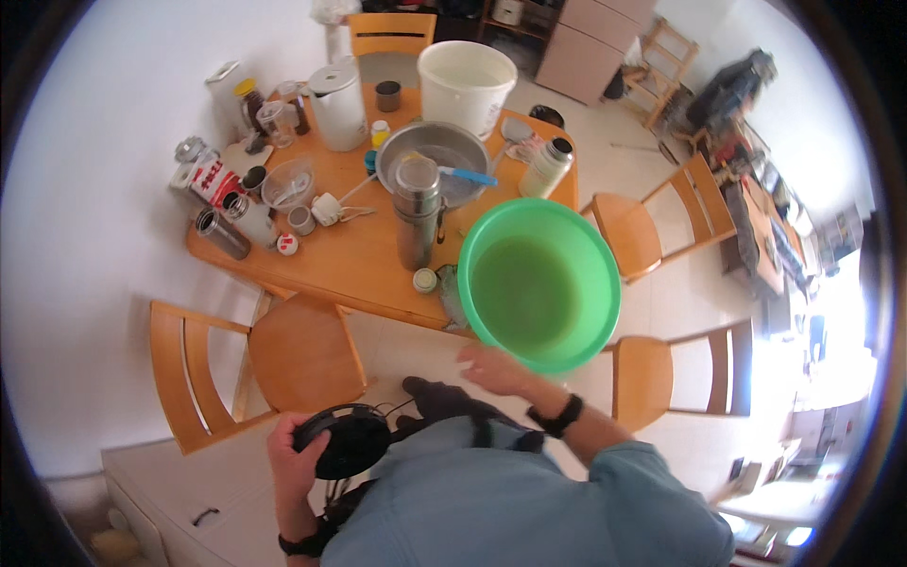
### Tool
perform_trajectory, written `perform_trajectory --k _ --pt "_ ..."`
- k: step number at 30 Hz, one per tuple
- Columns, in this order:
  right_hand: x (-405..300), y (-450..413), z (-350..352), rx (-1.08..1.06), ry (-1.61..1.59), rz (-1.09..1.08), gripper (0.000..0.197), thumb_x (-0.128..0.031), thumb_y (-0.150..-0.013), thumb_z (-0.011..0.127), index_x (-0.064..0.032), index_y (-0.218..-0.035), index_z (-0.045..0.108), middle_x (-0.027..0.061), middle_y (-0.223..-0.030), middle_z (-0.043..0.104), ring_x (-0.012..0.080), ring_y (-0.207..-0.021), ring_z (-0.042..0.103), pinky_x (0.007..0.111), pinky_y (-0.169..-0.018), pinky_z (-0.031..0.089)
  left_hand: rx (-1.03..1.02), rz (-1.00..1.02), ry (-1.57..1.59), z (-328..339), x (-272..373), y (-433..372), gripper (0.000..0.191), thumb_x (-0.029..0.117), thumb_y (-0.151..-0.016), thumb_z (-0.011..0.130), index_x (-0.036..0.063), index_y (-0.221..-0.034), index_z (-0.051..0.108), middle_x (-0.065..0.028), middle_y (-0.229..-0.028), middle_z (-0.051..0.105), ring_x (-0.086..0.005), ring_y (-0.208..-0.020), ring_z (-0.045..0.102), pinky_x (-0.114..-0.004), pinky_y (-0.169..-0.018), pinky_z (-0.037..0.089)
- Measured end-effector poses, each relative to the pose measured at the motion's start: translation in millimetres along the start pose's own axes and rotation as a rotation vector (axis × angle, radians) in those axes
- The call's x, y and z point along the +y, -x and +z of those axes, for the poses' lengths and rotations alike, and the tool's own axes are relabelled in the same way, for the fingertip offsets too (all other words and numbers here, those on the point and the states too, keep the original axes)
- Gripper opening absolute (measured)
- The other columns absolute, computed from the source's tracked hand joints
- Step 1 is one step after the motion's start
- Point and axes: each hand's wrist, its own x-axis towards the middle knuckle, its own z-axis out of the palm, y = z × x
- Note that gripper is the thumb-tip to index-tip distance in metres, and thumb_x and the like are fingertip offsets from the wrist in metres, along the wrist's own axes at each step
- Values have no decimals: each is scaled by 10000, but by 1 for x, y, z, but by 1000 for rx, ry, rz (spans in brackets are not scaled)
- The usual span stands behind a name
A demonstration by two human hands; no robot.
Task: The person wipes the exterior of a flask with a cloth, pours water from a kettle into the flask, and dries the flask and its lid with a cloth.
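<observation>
My left hand [299, 448] grips a round black object [352, 441], its thumb on the flat face and its fingers behind the rim. A dark cord shows near it; what the object is, I cannot tell. My right hand [496, 368], blurred and holding nothing, hovers just below the near rim of a green plastic basin [611, 283]. Cloudy liquid fills the bottom of this basin, which stands at the table's near right corner. Beside its left side lie a crumpled clear plastic bag [451, 294] and a small pale lid [424, 281].
On the wooden table [347, 262] stand a steel thermos [416, 227], a metal bowl [388, 166] with a blue-handled brush [469, 176], a white bucket [464, 99] and a pale flask [545, 170]. Wooden chairs are at left [305, 354] and right [641, 375].
</observation>
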Motion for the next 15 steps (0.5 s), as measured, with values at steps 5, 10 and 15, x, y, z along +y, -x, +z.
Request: perform_trajectory --k 5,10,15 --pt "109 110 -60 140 -205 250 193 -163 -954 688 -2 -1058 712 86 -912 727 166 -821 689 328 -740 568 -122 -43 162 33 -1 -37 159 -2 -853 760 19 -960 644 13 -858 656 -87 -803 595 -237 -755 486" --pt "241 175 -156 440 -226 441 163 -130 -959 659 28 -966 697 73 -848 696 162 -751 678 323 -660 573 -205 20 113 76 24 -63 143 3 -856 753 21 -919 626 16 -816 630 -81 -769 573 -234 -728 474" --pt "398 127 -260 579 62 426 141 -115 -940 632 12 -900 677 58 -785 665 165 -701 659 332 -632 567 -142 37 27 140 55 -78 150 14 -850 757 31 -903 618 20 -804 612 -77 -759 555 -233 -706 462"
